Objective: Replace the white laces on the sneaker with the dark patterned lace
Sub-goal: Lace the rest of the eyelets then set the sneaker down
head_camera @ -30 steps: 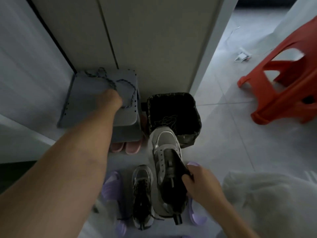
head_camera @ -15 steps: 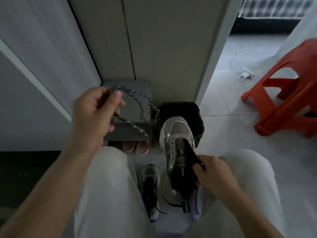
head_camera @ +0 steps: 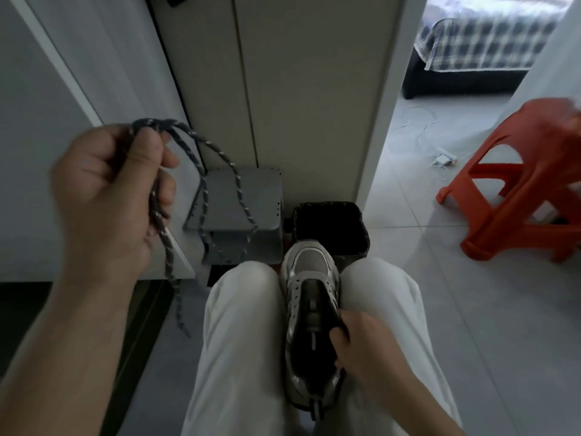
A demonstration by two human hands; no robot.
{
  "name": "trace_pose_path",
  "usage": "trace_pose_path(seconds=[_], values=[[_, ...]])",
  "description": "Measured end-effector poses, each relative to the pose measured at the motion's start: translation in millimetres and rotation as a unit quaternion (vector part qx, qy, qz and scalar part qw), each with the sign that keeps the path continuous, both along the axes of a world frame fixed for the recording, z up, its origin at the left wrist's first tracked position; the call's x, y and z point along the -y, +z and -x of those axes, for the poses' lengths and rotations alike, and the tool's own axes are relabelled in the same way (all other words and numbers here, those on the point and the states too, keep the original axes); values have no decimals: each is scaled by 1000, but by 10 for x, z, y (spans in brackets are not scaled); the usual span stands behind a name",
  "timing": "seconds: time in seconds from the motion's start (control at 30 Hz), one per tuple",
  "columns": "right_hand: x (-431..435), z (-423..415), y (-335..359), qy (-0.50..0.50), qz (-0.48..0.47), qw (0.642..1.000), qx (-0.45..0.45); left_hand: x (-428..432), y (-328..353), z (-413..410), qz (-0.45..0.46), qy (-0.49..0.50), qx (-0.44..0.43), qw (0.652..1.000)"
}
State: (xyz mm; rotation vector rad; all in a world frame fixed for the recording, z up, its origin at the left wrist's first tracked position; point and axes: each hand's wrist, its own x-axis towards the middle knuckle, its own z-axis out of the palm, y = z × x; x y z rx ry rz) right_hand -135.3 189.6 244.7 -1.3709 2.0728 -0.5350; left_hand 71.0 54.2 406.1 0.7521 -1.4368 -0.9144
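Our left hand [head_camera: 107,190] pinches the looped dark patterned lace [head_camera: 169,262]; our right hand [head_camera: 364,357] grips the sneaker [head_camera: 309,262]. We'd free one tip first — toe eyelets next.

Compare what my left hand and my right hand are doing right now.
The left hand is held up and out to the side, while the right hand sits low between the thighs. The left hand grips the bunched dark patterned lace, its ends dangling free; the right hand grips the sneaker at its opening, toe pointing away. Both hands have their fingers curled round something.
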Motion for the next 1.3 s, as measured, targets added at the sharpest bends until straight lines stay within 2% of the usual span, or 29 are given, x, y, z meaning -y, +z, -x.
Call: trace_pose_path(seconds=[0.2, 0.43, 0.6, 0.67, 0.7, 0.77, 0.83, 0.93, 1.03, 1.1, 1.2, 1.3], values=[[-17, -22, 4, 25, 19, 999, -21, -166, -96, 281, 34, -85, 54, 994], [-6, -170, -8, 23, 41, 995, -85, -138, -286, 498, -16, -120, 94, 988], [65, -79, -2, 38, 6, 997, -69, -130, -431, 558, -75, -122, 116, 983], [70, -21, 99, 43, 6, 992, -118, -137, -476, 560, -113, -130, 98, 980], [82, -12, 182, 34, 48, 989, -138, -143, -493, 564, -134, -139, 83, 978], [142, -55, 408, 15, 189, 978, -83, -164, -522, 600, -176, -163, 57, 969], [264, -156, 585, 51, 270, 961, 12, -197, -554, 659, -202, -181, 51, 961], [394, -333, 612, 91, 265, 953, 115, -209, -553, 666, -218, -185, 44, 957], [446, -164, 611, 10, 292, 933, 208, -66, -528, 436, -195, -104, 54, 974], [424, 105, 636, -53, 312, 904, 289, 71, -529, 195, -188, -18, 56, 980], [394, 494, 654, -93, 334, 864, 365, 235, -540, -114, -226, 74, -55, 970], [412, 647, 652, -124, 329, 874, 336, 278, -600, -204, -298, 87, -199, 930]])
